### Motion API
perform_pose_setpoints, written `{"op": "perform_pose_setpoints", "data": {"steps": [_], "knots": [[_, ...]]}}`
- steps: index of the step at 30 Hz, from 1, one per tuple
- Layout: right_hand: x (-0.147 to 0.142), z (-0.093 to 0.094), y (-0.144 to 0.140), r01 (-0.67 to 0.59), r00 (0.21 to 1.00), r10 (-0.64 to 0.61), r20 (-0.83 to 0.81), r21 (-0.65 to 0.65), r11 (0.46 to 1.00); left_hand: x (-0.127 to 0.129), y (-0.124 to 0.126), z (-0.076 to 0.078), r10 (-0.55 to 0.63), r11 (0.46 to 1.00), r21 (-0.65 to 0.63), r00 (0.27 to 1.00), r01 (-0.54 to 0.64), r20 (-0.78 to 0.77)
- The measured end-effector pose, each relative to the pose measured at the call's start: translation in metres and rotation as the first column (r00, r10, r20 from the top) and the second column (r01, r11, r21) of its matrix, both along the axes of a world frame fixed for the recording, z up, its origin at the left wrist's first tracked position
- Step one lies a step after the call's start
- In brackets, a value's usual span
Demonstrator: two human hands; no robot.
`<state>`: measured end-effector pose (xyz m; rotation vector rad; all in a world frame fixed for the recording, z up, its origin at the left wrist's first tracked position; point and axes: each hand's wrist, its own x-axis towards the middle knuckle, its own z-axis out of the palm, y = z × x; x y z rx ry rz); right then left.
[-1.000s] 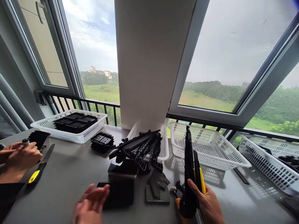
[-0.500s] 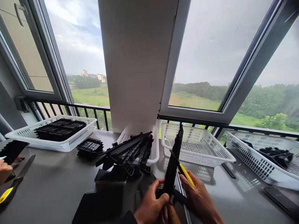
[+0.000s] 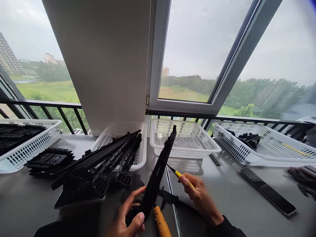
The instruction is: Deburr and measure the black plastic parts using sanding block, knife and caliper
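My left hand [image 3: 130, 214] is wrapped round the lower end of a long black plastic strip part [image 3: 158, 171], which slants up and away over the table. In my right hand [image 3: 197, 194] is a slim knife [image 3: 180, 174] with a yellow handle. Its dark blade meets the right edge of the part about halfway along. Below the part lie a tool with an orange-brown handle [image 3: 161, 222] and a black caliper-like tool [image 3: 170, 197], partly hidden by the part.
Long black parts [image 3: 111, 158] stick out of a white basket [image 3: 143, 154]. White baskets stand centre [image 3: 185, 153] and right [image 3: 247, 158]; another, at left [image 3: 53, 141], holds stacked black grids. A grid stack [image 3: 51, 159] and a dark phone-like slab [image 3: 268, 191] lie on the grey table.
My view has turned right, and another person's hand at the far left is out of sight. The part now leans further right, and the knife's blade has moved onto its right edge.
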<state>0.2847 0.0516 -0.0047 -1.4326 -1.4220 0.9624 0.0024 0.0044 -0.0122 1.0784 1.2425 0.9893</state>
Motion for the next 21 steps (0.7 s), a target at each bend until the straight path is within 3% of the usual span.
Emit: {"op": "perform_pose_setpoints", "data": {"steps": [4,10,15,21], "knots": [[-0.001,0.005,-0.004,-0.025,1.000,0.025,0.000,-0.023,0.999,-0.004,0.000,0.006,0.038,0.999,-0.008,0.999,-0.038,-0.019],[0.000,0.004,-0.004,-0.027,0.999,0.024,-0.037,-0.066,0.997,-0.005,0.004,0.004,-0.030,0.999,-0.034,0.999,0.031,0.028],[0.000,0.008,-0.005,-0.045,0.999,0.044,-0.030,-0.063,0.997,-0.001,0.004,0.001,0.061,0.998,-0.005,0.997,-0.061,0.042],[-0.008,0.013,-0.010,-0.121,0.988,0.120,0.093,0.008,0.993,0.001,0.005,0.000,0.035,0.998,-0.054,0.995,-0.031,0.088]]}}
